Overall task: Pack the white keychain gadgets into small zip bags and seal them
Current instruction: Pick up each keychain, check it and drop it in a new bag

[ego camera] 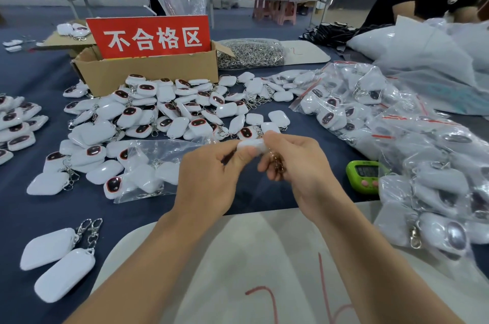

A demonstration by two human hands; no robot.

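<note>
Both my hands hold one white keychain gadget [251, 145] above the blue table. My left hand [209, 175] pinches its left end between thumb and fingers. My right hand [293, 162] grips its right end, and the gadget's chain [277, 162] hangs under the curled fingers. A clear zip bag [156, 165] lies flat just left of my left hand, over several gadgets. A big heap of loose white gadgets [169, 112] covers the table beyond my hands. Sealed bags with gadgets [412, 154] are piled to the right.
A cardboard box [148, 69] with a red sign stands behind the heap. Beside it lies a bag of metal rings [251, 54]. A green timer [363, 175] sits near my right hand. Two gadgets [58, 263] lie front left. A person in black works at the far right.
</note>
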